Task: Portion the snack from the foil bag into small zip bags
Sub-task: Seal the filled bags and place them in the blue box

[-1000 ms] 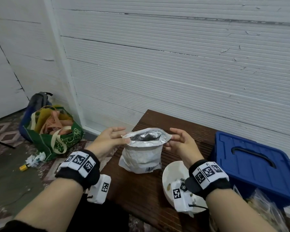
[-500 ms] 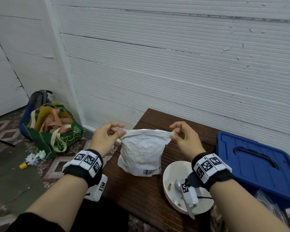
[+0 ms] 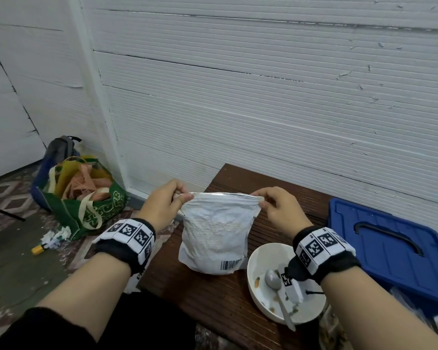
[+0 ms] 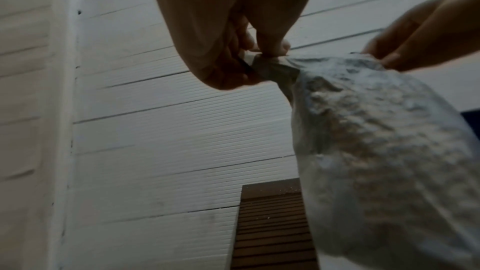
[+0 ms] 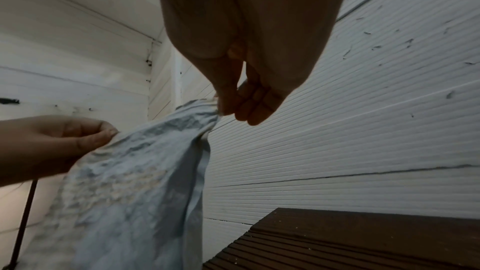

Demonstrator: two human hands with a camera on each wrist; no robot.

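1. Now, step in hand, as I judge it: closing or flattening the mouth of the foil bag [image 3: 214, 238] by drawing its top edge taut between both hands.
2. Left hand [image 3: 162, 205]: thumb and curled fingers pinch the bag's top left corner; the left wrist view shows the corner bunched tight between thumb and fingers [image 4: 272, 45].
3. Right hand [image 3: 278, 210]: pinches the top right corner; in the right wrist view the fingers [image 5: 249, 102] curl down over the gathered edge. Both hands clamped on the bag, set apart by the bag's width.
4. Bag position: upright, crinkled, barcode low on its front, over the counter [image 3: 213, 299] toward its left edge. Cannot tell whether the base touches the boards or hangs just above.
5. Doing it well, my reading: keep the pull even and level so the two lips meet flat. Uneven tension would twist the mouth. Keep the bag upright so the contents stay low.
6. Risk: thin foil pinched at the corners could tear or slip if pulled too hard.
7. Nearby: white bowl [image 3: 263, 286] with spoon [image 3: 272, 279] just right of the bag, near the counter's front edge; blue bin lid [image 3: 390, 248] beyond. Clear bags at far right are hard to make out.
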